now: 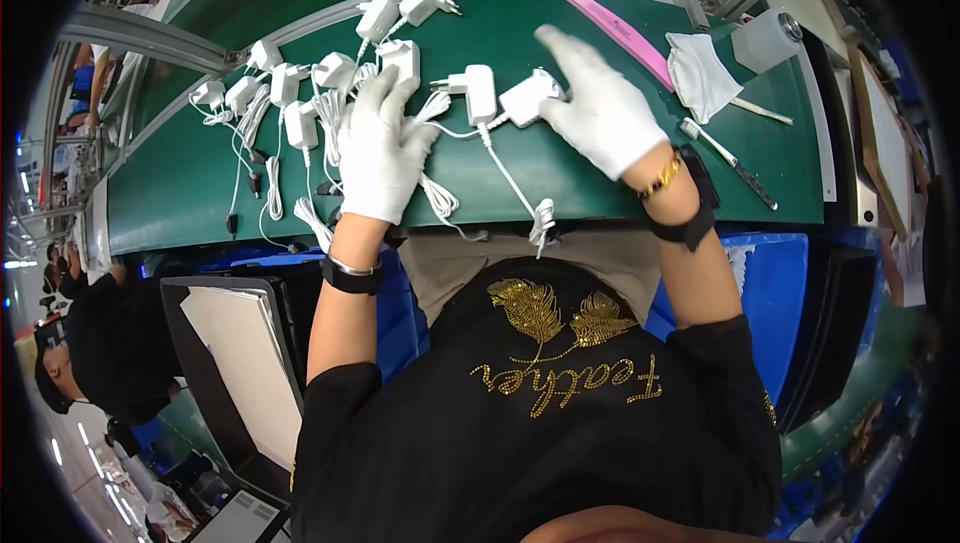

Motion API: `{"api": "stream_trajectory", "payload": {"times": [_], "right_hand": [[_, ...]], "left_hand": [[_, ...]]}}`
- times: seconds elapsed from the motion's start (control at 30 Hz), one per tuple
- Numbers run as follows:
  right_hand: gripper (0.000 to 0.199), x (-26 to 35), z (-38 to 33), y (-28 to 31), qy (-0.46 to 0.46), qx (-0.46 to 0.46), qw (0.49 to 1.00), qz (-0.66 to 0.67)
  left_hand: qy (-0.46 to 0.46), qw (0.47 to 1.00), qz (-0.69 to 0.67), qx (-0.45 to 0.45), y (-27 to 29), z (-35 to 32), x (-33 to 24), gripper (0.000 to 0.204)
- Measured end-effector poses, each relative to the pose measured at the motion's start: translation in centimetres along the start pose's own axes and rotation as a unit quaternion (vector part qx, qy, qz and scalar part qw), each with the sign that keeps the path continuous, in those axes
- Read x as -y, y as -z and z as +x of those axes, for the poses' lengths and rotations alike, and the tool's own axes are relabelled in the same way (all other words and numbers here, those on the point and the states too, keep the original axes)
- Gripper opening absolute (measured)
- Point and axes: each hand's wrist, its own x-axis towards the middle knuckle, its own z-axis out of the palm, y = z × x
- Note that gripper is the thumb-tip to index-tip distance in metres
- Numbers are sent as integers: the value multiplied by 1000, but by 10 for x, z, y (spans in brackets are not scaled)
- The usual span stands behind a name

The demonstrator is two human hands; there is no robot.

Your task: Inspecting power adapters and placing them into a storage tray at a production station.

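Left hand [385, 163], gloved: fingers slightly spread, tips over an upper adapter [404, 55] at its 12 o'clock; cannot tell whether they press it. Right hand [608, 113], gloved: fingers together, extended, thumb apart, at a corded adapter [527, 100] toward 9 o'clock; contact unclear. A pronged adapter [481, 93] lies between the hands. Toothbrush [728, 162]: right hand's 4 o'clock.

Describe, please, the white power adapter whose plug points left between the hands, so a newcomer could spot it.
On the green worktop, find the gap between the gloved left hand and right hand. There lies the white power adapter, just left of a second adapter at the right hand's thumb. What sets it apart from that neighbour is its plug, jutting plainly left toward the left hand.
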Motion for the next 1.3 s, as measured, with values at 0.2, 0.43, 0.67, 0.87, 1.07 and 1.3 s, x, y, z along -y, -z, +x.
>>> {"api": "stream_trajectory", "payload": {"times": [0.2, 0.43, 0.67, 0.87, 1.07, 1.3], "right_hand": [[63, -5, -9, -19, 71, 87, 989, 97], [55, -3, -29, -22, 72, 62, 994, 48], [58, -3, -73, 14, -12, 61, 972, 228], [62, 1, -79, 26, -6, -104, 797, 595], [64, 6, -67, 12, -70, -52, 713, 696], [76, 21, -73, -17, -154, -79, 801, 574]], "left_hand": [[-7, 995, 88, -47, 28, 2, -12, 51], [127, 989, 1, 80, 14, 29, -64, 50], [129, 969, -156, 143, 14, 43, -73, 63], [199, 650, -727, 96, 23, 17, -83, 77], [224, 553, -793, 124, 5, 3, -86, 79], [238, 592, -755, 151, -2, -12, -93, 87]]}}
